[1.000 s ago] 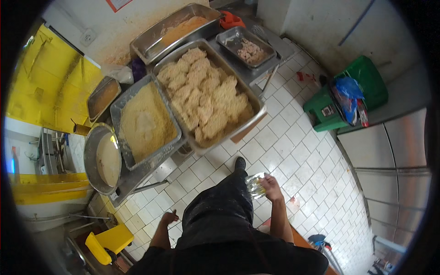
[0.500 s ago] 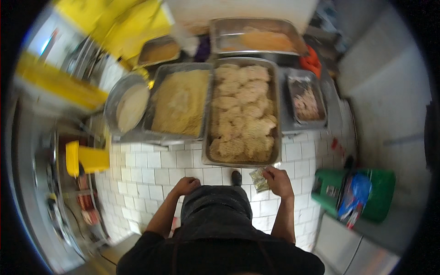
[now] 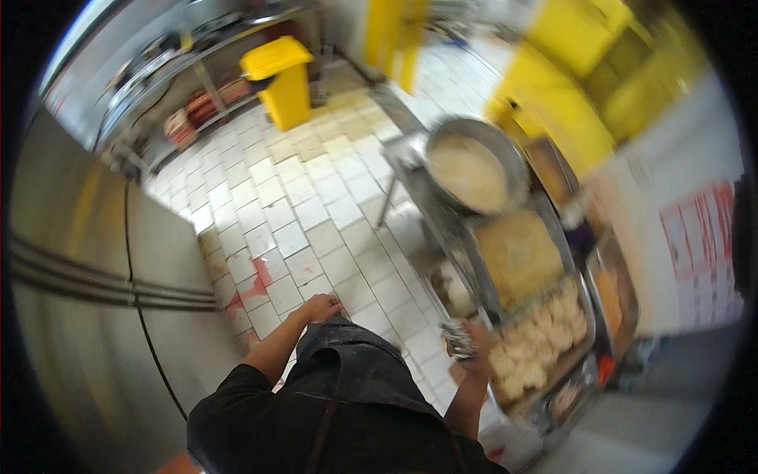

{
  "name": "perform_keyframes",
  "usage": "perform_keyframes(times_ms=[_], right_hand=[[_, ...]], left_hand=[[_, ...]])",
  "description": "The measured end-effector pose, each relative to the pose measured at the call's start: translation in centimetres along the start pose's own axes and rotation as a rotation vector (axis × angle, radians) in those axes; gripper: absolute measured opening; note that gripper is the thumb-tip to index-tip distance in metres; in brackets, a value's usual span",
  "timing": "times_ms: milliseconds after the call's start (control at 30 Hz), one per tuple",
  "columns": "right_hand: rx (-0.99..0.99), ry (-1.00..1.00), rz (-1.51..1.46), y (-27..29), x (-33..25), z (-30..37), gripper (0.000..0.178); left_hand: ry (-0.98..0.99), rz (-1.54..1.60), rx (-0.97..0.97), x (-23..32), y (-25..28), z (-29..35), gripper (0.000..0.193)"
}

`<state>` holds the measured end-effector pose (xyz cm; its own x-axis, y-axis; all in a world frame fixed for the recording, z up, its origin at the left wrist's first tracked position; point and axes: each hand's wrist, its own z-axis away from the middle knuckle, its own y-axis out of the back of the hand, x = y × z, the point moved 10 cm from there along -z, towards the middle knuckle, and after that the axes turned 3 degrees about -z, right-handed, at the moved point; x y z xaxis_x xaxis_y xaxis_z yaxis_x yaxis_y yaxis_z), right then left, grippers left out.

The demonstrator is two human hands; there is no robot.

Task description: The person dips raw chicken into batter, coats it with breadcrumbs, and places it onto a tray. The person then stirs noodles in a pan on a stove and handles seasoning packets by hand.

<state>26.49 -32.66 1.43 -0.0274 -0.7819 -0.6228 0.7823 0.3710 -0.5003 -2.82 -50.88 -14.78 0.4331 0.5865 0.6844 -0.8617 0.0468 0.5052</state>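
My right hand [image 3: 477,347] is closed on a small patterned packet [image 3: 456,340], beside the long tray edge. The packet is blurred and its contents cannot be made out. At the front of my dark apron [image 3: 347,355], my left hand [image 3: 322,308] hangs with its fingers curled in, and nothing shows in it. Close to my right hand is a metal tray of pale breaded pieces [image 3: 533,344]. Beyond it lie a tray of yellowish crumbs [image 3: 517,257] and a round metal bowl of pale powder or batter [image 3: 467,174].
A yellow bin [image 3: 286,95] stands on the white tiled floor [image 3: 316,213]. Steel cabinet doors [image 3: 95,300] rise on my left. A metal shelf rack [image 3: 207,87] is at the far left. Red stains [image 3: 257,283] mark the floor. A tray of orange powder [image 3: 609,296] sits near the wall.
My body has turned left, so the tray table now lies to my right and the steel cabinets to my left. The packet stays in my right hand.
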Motion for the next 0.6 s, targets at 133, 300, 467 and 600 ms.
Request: perform_keyframes(times_ms=[133,300,467,600], right_hand=[[-0.257,0.444,1.044,-12.4,-0.7,-8.4,0.013],[-0.512,0.152,0.740,-29.7,2.0,-14.5,0.010],[-0.662,0.088,0.637,-39.3,3.4,-23.8,0.015],[-0.624,0.162,1.297,-46.6,6.3,-35.1,0.017]], left_hand=[[0.072,-0.023,0.159,-9.6,5.8,2.3,0.037],[0.208,0.115,0.385,-17.2,14.8,5.8,0.039],[0.222,0.225,0.487,-22.6,23.0,2.5,0.037],[0.242,0.265,0.465,-26.0,27.9,-2.9,0.038]])
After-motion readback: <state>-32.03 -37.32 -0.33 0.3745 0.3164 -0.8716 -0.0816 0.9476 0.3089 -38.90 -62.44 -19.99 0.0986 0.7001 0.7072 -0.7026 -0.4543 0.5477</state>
